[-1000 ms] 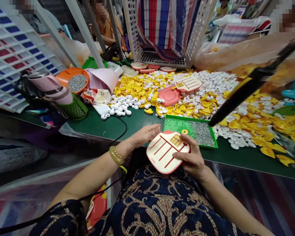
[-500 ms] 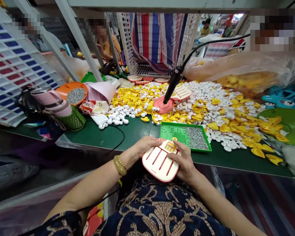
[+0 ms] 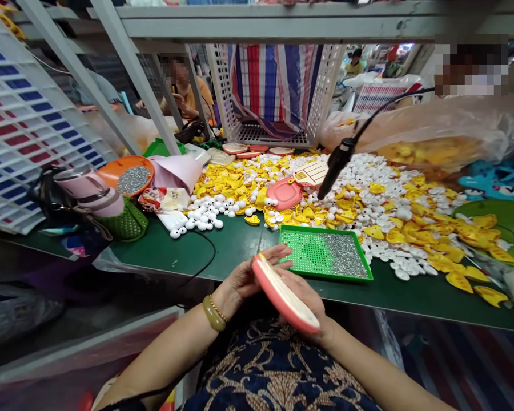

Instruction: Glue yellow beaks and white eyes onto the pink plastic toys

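Now your pink toy (image 3: 285, 297) is tipped between your hands, over your lap.
Your right hand (image 3: 310, 299) holds it; your left hand (image 3: 239, 281) has its fingers spread beside it. I can't tell if it's all done. Loose yellow bits (image 3: 227, 181) crowd the green table (image 3: 240, 240), past the green tray (image 3: 310, 249). A black tool (image 3: 336, 165) hangs above.

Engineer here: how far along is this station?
Nothing is confirmably finished; the flat pieces by the crate look assembled, maybe done. In work: one cream-and-pink piece, tilted between the left hand and right hand. Likely left: plenty, judging by the loose yellow parts, white parts and metal bits in the green tray.
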Action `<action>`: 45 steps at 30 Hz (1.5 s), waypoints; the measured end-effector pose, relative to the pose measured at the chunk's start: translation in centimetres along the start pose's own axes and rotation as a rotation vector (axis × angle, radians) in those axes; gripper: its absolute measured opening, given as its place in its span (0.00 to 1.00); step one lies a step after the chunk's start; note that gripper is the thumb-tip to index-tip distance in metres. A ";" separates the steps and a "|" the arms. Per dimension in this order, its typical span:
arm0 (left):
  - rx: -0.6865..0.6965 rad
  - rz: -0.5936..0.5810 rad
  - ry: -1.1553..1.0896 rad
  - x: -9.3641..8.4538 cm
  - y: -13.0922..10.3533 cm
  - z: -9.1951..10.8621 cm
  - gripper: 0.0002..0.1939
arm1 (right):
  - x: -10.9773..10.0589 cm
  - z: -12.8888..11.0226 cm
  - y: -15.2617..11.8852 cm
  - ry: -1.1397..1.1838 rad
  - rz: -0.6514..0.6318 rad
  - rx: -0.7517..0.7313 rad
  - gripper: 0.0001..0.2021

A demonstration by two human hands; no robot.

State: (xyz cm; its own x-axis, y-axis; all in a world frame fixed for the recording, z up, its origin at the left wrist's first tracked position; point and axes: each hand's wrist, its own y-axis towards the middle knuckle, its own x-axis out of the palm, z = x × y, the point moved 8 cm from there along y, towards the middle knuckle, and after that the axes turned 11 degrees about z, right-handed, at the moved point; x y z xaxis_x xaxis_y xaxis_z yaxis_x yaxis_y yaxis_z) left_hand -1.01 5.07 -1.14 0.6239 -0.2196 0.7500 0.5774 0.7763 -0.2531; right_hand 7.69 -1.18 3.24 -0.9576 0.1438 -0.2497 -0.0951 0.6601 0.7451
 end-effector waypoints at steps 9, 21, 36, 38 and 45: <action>-0.024 0.207 0.125 -1.7 -0.3 3.7 0.15 | 1.5 0.1 0.5 -0.056 -0.191 -0.161 0.30; -0.261 0.454 0.284 -4.9 0.2 3.4 0.21 | -2.6 18.3 12.7 -0.640 -0.031 0.322 0.13; -0.305 -0.025 0.471 -1.9 1.5 2.8 0.21 | -6.6 22.6 12.1 -0.326 0.251 0.747 0.10; -0.312 -0.029 0.465 -1.5 1.8 2.4 0.19 | -8.4 23.0 11.3 -0.232 0.365 0.807 0.12; -0.333 -0.062 0.424 -1.1 2.1 1.6 0.25 | -16.3 24.0 11.2 0.187 0.977 0.855 0.17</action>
State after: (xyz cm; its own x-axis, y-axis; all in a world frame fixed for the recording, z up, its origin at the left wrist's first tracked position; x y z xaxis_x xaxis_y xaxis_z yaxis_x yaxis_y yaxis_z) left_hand -1.30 7.92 -1.53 0.7014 -0.5320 0.4743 0.7125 0.5400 -0.4480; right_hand 28.71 21.51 0.79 -0.5619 0.7681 0.3071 0.7905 0.6080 -0.0741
